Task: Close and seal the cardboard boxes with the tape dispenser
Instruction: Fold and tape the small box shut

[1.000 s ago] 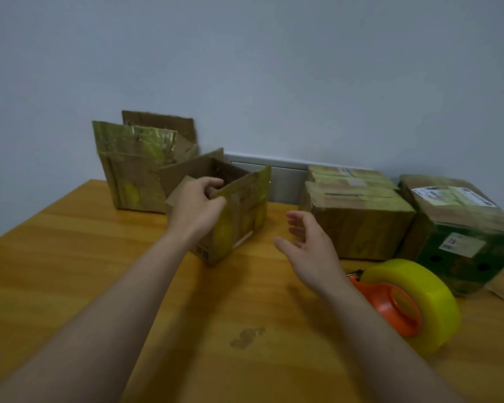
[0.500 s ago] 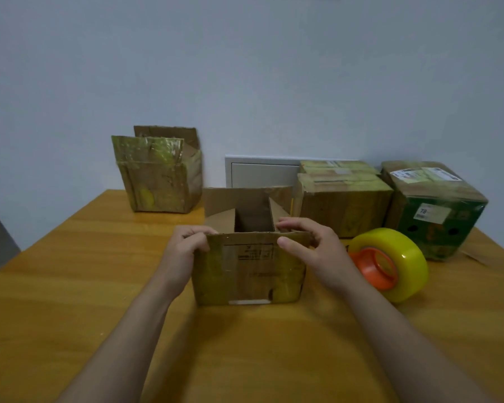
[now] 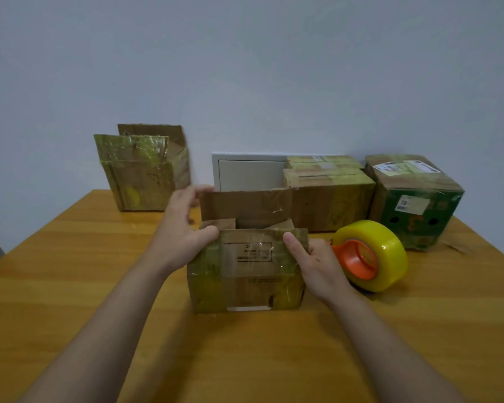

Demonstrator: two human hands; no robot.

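A small open cardboard box (image 3: pixel 246 274), patched with old yellowish tape, stands in the middle of the wooden table (image 3: pixel 70 271). Its near flap and far flap stand upright, and the side flaps are folded inward. My left hand (image 3: pixel 181 231) is at the box's left side: the thumb lies on the near flap and the straight fingers reach up to the far flap's left edge. My right hand (image 3: pixel 314 263) grips the near flap's right corner, thumb on the front. The tape dispenser (image 3: pixel 373 254), an orange holder with a yellow tape roll, lies just right of my right hand.
Another open box (image 3: pixel 141 173) with raised flaps stands at the back left by the wall. A taped brown box (image 3: pixel 329 199) and a green box with labels (image 3: pixel 413 199) sit at the back right. A white wall panel (image 3: pixel 245 173) is behind them.
The open box was drawn from the back toward me and squared to face me. My left fingers have since lifted off the near flap and reached to the far flap.
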